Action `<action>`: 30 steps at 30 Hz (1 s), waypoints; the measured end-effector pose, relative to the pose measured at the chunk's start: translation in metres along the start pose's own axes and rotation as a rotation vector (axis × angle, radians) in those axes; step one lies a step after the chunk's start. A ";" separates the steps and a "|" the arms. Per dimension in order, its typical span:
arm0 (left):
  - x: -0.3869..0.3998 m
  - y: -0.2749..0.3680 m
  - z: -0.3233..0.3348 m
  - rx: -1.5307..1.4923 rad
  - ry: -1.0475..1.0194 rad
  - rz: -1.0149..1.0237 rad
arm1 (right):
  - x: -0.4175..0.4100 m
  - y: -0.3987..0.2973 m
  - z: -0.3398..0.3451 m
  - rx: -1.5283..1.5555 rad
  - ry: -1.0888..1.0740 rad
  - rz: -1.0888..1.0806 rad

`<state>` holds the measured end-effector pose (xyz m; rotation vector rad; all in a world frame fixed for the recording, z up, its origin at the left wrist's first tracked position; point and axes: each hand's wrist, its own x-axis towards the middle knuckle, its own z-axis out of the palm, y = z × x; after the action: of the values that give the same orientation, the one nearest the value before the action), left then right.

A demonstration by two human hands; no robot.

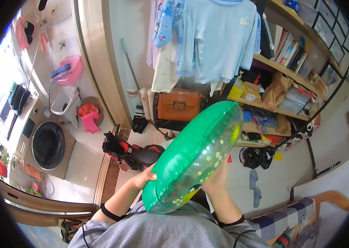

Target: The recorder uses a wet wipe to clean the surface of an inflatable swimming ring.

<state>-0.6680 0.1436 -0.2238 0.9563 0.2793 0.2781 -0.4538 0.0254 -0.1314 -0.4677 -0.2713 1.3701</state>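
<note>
An inflated swim ring [186, 148], green on one side and clear with yellow and white printed dots on the other, stands tilted on edge against my grey shirt. My left hand [145, 177] grips its green side at the lower left, with the thumb showing on the plastic. On the right, my other hand [217, 176] presses the clear side; its fingers are partly hidden behind the ring. The far end of the ring points up and to the right, in front of the wooden shelves.
Ahead hang light blue shirts [214, 40] above a brown leather bag [179, 107]. A child's ride-on motorbike [134, 153] stands on the floor at the left, near a washing machine [49, 145]. Wooden shelves [281, 66], black plastic bags [256, 157] and grey slippers [256, 197] are on the right.
</note>
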 end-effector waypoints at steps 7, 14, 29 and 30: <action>-0.001 0.020 0.019 -0.072 0.110 -0.063 | -0.010 0.049 -0.042 -0.101 -0.105 0.291; -0.002 -0.006 -0.005 -0.099 0.180 -0.003 | -0.019 0.105 -0.127 -0.572 -0.095 0.398; 0.007 -0.002 -0.007 -0.228 0.280 -0.012 | 0.055 0.066 -0.232 -2.523 -0.486 -0.302; 0.006 -0.004 -0.009 -0.201 0.268 -0.002 | 0.068 0.048 -0.218 -2.616 -0.452 -0.278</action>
<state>-0.6654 0.1500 -0.2327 0.7193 0.4885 0.4256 -0.3848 0.0632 -0.3514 -1.9948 -2.3926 -0.0361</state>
